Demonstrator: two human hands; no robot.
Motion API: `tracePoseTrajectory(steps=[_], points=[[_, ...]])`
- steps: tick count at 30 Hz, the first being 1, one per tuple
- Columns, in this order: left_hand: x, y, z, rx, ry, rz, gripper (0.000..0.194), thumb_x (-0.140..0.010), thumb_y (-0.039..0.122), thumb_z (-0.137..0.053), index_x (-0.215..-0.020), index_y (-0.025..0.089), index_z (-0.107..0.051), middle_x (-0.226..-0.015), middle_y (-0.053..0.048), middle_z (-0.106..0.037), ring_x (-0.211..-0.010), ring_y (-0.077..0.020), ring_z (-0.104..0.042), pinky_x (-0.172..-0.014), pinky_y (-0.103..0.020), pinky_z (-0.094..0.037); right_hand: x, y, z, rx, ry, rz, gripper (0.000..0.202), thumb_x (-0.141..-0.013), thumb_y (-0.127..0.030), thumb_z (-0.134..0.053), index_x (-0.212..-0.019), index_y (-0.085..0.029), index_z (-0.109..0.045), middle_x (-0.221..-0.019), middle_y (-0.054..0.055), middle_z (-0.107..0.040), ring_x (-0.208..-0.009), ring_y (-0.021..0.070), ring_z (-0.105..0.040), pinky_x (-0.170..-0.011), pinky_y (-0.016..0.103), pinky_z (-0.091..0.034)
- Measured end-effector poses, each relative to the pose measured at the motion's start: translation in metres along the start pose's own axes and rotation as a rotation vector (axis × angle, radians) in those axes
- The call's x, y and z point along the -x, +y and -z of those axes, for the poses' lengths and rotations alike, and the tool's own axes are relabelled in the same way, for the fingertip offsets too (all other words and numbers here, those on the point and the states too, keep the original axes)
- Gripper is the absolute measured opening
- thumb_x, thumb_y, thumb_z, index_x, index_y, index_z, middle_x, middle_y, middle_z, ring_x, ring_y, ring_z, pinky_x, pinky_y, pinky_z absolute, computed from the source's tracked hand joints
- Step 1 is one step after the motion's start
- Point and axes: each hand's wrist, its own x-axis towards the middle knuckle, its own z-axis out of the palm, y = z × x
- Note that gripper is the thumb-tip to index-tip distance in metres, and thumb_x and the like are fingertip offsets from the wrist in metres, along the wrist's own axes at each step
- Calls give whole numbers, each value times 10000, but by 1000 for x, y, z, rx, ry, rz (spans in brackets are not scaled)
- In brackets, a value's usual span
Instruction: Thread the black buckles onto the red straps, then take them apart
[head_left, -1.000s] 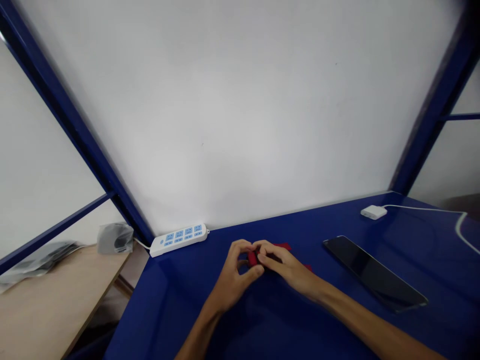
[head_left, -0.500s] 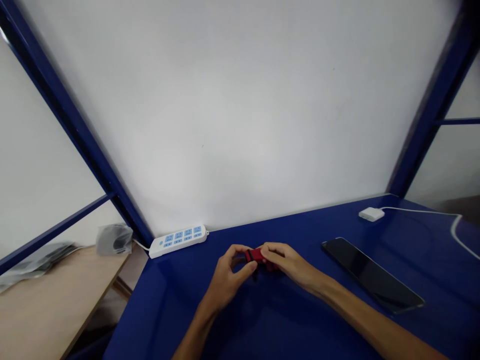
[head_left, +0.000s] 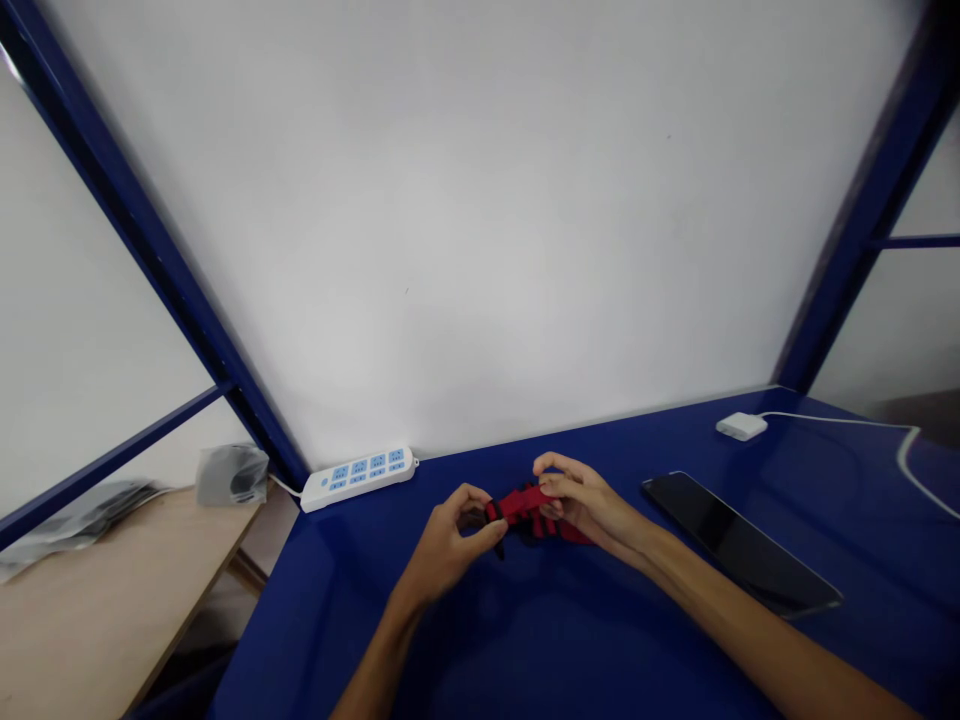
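A red strap (head_left: 517, 506) with black parts is stretched between both hands just above the blue table. My left hand (head_left: 457, 540) pinches its left end, near a black piece, between thumb and fingers. The strap's other end is gripped by the thumb and fingers of my right hand (head_left: 581, 500). More red and black strap hangs below and behind the right hand, partly hidden by it. What the black parts are cannot be made out.
A white power strip (head_left: 360, 478) lies at the blue table's (head_left: 525, 640) back left. To the right are a dark tablet-like device (head_left: 739, 540) and a white adapter (head_left: 742, 427) with a cable. A wooden table (head_left: 97, 600) with plastic bags stands left.
My right hand has moved up and to the right, drawing out more of the red strap. My left hand has shifted slightly left, still pinching its end.
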Motion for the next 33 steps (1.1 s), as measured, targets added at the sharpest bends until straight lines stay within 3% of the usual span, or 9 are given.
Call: tracePoseTrajectory(steps=[4, 7, 12, 15, 19, 23, 27, 30, 33], points=[[0, 0, 7, -102, -35, -7, 257, -842, 386, -696, -930, 173, -581, -872, -33, -668, -818, -172, -621, -775, -289, -458, -3, -6, 6, 79, 12, -3, 230, -752, -258, -732, -888, -207, -555, -580, -86, -469, -520, 89, -414, -557, 241, -323], [0, -1, 13, -208, -68, 10, 266, -834, 395, -699, -934, 174, -590, -777, 16, -620, -719, -134, -563, -696, -254, -418, 0, -12, 8, 279, 10, -14, 177, -759, -284, -684, -843, -205, -550, -570, -79, -463, -515, 101, -414, -542, 246, -300], [6, -12, 11, -437, -230, 81, 372, -818, 492, -703, -1008, 190, -601, -761, 38, -598, -652, -119, -504, -587, -227, -356, 34, -11, 14, 659, -6, -28, 79, -798, -275, -574, -824, -206, -546, -570, -81, -417, -521, 104, -388, -539, 238, -282], [17, -26, -1, -724, -323, -18, 364, -879, 524, -630, -1052, 204, -630, -895, -16, -659, -762, -168, -576, -666, -259, -416, 64, 2, 16, 897, 29, -11, 47, -803, -179, -514, -801, -203, -554, -615, -61, -471, -561, 109, -417, -559, 237, -303], [31, -41, -16, -1065, -242, -184, 364, -973, 488, -488, -1158, 201, -615, -1070, -90, -653, -984, -255, -596, -850, -368, -479, 86, 16, 7, 1199, 68, 65, 123, -827, -123, -476, -821, -216, -557, -664, -34, -556, -595, 133, -482, -573, 250, -341], [41, -49, -13, -1151, -86, -253, 455, -990, 495, -434, -1332, 213, -536, -1250, -124, -588, -1147, -293, -544, -971, -468, -461, 81, 17, 4, 1486, 117, 232, 140, -878, -161, -483, -920, -210, -608, -870, 55, -652, -816, 214, -603, -765, 338, -465], [53, -53, 2, -1102, 26, -228, 464, -1001, 466, -422, -1398, 235, -489, -1343, -115, -555, -1235, -289, -506, -1016, -501, -433, 59, 21, 16, 1609, 180, 380, 318, -996, -277, -386, -1185, -183, -623, -1241, 150, -633, -1206, 288, -547, -1064, 472, -398], [65, -50, 3, -1058, 19, -237, 418, -1013, 391, -422, -1413, 288, -486, -1390, -84, -544, -1289, -265, -480, -1044, -482, -420, 42, 34, 19, 1612, 175, 253, 540, -1035, -439, -302, -1437, -120, -468, -1504, 186, -452, -1431, 313, -351, -1163, 519, -297], [73, -44, -5, -1043, -83, -268, 470, -1012, 414, -418, -1476, 340, -405, -1485, -48, -488, -1386, -274, -398, -1109, -527, -356, 30, 50, 9, 1586, 73, 133, 698, -1025, -564, -232, -1537, -98, -321, -1605, 176, -276, -1503, 305, -184, -1213, 528, -176]])
